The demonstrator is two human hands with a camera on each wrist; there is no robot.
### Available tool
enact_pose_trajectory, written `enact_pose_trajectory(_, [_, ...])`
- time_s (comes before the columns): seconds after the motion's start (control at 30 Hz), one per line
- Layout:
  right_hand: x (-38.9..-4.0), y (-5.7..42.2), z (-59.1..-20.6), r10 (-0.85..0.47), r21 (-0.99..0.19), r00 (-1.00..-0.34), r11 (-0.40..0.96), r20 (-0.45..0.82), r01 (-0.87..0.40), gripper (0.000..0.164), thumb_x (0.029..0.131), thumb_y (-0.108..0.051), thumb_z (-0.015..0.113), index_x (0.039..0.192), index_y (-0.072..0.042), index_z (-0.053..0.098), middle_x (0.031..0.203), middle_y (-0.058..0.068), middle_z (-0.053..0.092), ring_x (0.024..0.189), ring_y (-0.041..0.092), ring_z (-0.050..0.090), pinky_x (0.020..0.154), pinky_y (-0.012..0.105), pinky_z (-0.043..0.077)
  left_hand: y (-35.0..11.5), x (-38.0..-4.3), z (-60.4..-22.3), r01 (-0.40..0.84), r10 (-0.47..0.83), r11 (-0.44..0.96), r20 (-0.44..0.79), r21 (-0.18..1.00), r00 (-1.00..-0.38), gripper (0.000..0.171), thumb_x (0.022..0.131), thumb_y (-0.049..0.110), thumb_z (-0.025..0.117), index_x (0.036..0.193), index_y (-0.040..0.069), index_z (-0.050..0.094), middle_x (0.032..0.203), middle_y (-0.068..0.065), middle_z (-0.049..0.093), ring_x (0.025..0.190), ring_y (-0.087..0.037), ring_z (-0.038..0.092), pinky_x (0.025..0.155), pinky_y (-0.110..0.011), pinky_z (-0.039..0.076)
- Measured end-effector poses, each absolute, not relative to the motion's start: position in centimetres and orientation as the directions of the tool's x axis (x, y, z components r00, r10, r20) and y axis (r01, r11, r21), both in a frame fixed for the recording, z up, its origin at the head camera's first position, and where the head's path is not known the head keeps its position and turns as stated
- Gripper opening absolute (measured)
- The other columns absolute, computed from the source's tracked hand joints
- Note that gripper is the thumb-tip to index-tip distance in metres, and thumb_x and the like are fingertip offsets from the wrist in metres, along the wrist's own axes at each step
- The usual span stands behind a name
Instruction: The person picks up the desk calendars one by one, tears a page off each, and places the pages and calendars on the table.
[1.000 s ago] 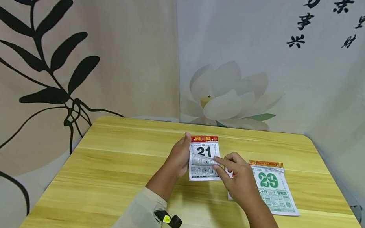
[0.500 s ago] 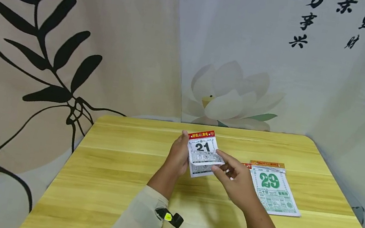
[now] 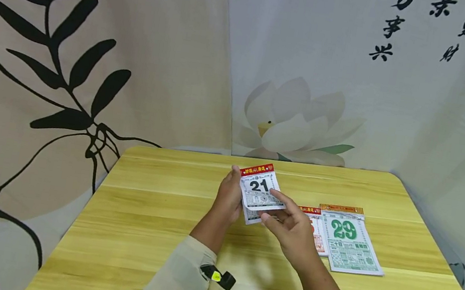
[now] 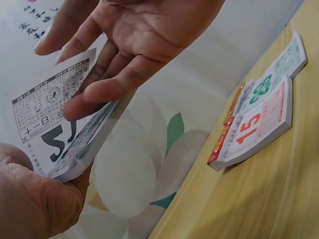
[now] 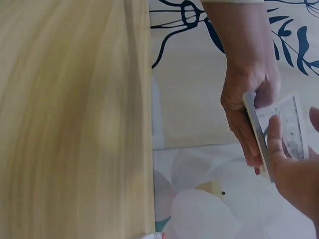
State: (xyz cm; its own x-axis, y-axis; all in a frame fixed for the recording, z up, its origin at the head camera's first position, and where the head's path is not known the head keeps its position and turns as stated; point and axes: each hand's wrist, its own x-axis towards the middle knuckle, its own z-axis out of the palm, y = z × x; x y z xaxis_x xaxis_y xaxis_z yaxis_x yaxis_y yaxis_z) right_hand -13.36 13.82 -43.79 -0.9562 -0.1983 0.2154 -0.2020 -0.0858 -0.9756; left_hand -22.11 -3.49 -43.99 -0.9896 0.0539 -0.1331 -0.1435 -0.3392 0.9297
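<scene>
Paper calendar pad, rectangular, with thick stacked leaves and a black 21, tilts above the table, grasped along its left side by the left hand. Its top leaf bends upward, the free lower edge standing off the finely printed sheet beneath. The right hand has its grip released: fingers loosely spread, the forefinger against the leaf near its right edge, the thumb apart.

Right of both hands, a red-printed pad and a larger green-printed pad lie flat, their sides meeting. The lifted one hangs apart from them, and pale wood stretches left of the left forearm.

Streaky yellow grain covers the tabletop, rounded at its far right corner. Behind its back edge falls softly creased cloth printed with black leaves, a white lotus and brushed characters.
</scene>
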Motion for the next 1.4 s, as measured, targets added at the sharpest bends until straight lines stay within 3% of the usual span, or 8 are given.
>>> enact_pose_trajectory(0.13, [-13.3,13.2,-44.2,-0.198,-0.964,-0.947,-0.135,0.252,-0.228,0.059,0.099,0.01,0.072,0.154,0.008,0.052,0.122,0.01,0.074,0.112,0.013,0.075,0.091,0.025,0.064,-3.3,-22.0,-44.0,-0.145,0.062,-0.348,-0.132,0.926,-0.989,0.067,0.115,0.058,0.018,0.147,0.009,0.05,0.122,-0.011,0.073,0.102,-0.014,0.075,0.09,-0.027,0.063])
enact_pose_trajectory(0.33, [-13.3,12.4,-44.4,-0.167,-0.956,-0.949,-0.166,0.269,-0.242,0.053,0.097,0.012,0.073,0.147,0.014,0.056,0.11,0.001,0.078,0.104,0.009,0.076,0.085,0.025,0.065,-3.1,-21.9,-44.0,-0.145,0.071,-0.365,-0.127,0.92,-0.989,0.064,0.117,0.054,0.018,0.146,0.008,0.05,0.118,-0.009,0.072,0.101,-0.014,0.075,0.09,-0.027,0.063])
enact_pose_trajectory(0.5, [-13.2,11.9,-44.6,-0.104,-0.964,-0.965,-0.146,0.24,-0.224,0.042,0.097,0.01,0.073,0.138,0.015,0.064,0.098,0.0,0.079,0.086,0.01,0.077,0.073,0.028,0.066,-3.0,-21.8,-44.0,-0.145,0.096,-0.355,-0.118,0.923,-0.988,0.065,0.116,0.056,0.016,0.148,0.009,0.048,0.125,-0.012,0.071,0.108,-0.016,0.074,0.095,-0.028,0.061])
enact_pose_trajectory(0.67, [-13.1,11.4,-44.7,-0.017,-0.954,-0.965,-0.159,0.261,-0.255,0.033,0.094,0.014,0.074,0.126,0.018,0.069,0.086,0.004,0.079,0.07,0.014,0.076,0.062,0.027,0.063,-2.7,-21.8,-44.1,-0.145,0.095,-0.363,-0.119,0.92,-0.988,0.063,0.118,0.053,0.017,0.147,0.008,0.049,0.122,-0.011,0.072,0.104,-0.016,0.074,0.094,-0.028,0.061])
enact_pose_trajectory(0.97, [-12.9,10.4,-45.0,0.065,-0.957,-0.97,-0.158,0.234,-0.242,0.023,0.095,0.01,0.076,0.117,0.016,0.074,0.061,-0.001,0.068,0.052,0.009,0.065,0.051,0.025,0.056,-2.4,-21.6,-44.2,-0.148,0.091,-0.356,-0.123,0.923,-0.988,0.059,0.119,0.049,0.017,0.145,0.007,0.05,0.119,-0.01,0.072,0.103,-0.014,0.072,0.094,-0.027,0.059])
enact_pose_trajectory(1.2, [-12.9,10.3,-45.0,0.084,-0.961,-0.966,-0.108,0.245,-0.253,0.016,0.097,0.005,0.078,0.111,0.012,0.079,0.059,-0.001,0.066,0.045,0.007,0.057,0.046,0.022,0.05,-2.5,-21.4,-44.0,-0.147,0.101,-0.333,-0.12,0.931,-0.988,0.064,0.117,0.055,0.019,0.146,0.007,0.049,0.122,-0.012,0.072,0.101,-0.014,0.073,0.09,-0.027,0.061])
enact_pose_trajectory(1.4, [-12.8,10.2,-44.9,0.105,-0.948,-0.95,-0.089,0.295,-0.304,0.013,0.096,0.005,0.079,0.106,0.013,0.079,0.062,-0.007,0.064,0.045,0.001,0.044,0.042,0.018,0.038,-2.7,-21.3,-44.0,-0.139,0.122,-0.327,-0.104,0.935,-0.987,0.066,0.117,0.055,0.017,0.152,0.007,0.045,0.128,-0.016,0.071,0.104,-0.015,0.075,0.093,-0.028,0.062])
